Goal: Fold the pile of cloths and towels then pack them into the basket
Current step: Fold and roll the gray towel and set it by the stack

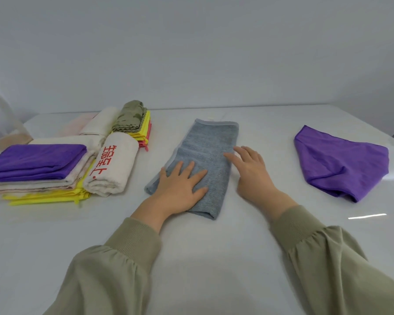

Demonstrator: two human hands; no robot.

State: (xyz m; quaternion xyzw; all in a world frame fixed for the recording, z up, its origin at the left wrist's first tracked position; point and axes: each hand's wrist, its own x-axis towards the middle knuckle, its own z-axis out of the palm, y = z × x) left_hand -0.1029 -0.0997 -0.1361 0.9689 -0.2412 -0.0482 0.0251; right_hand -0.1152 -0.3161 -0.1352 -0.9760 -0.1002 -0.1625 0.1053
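A grey towel (pixel 205 146) lies folded into a long strip in the middle of the white table (pixel 214 258). My left hand (pixel 180 185) presses flat on its near end with fingers spread. My right hand (pixel 253 171) rests at the strip's right edge, fingers straight and touching the cloth. A loose purple cloth (pixel 341 162) lies unfolded to the right. On the left sit folded stacks: a purple cloth (pixel 37 158) on top of beige and yellow ones, a white towel with red lettering (pixel 112 164), and an olive cloth (pixel 130 117) on yellow and pink ones.
A clear rounded container (pixel 0 123) stands at the far left edge behind the stacks. More cream and pale pink folded towels (pixel 96 121) lie behind the lettered towel. A grey wall rises behind the table's far edge.
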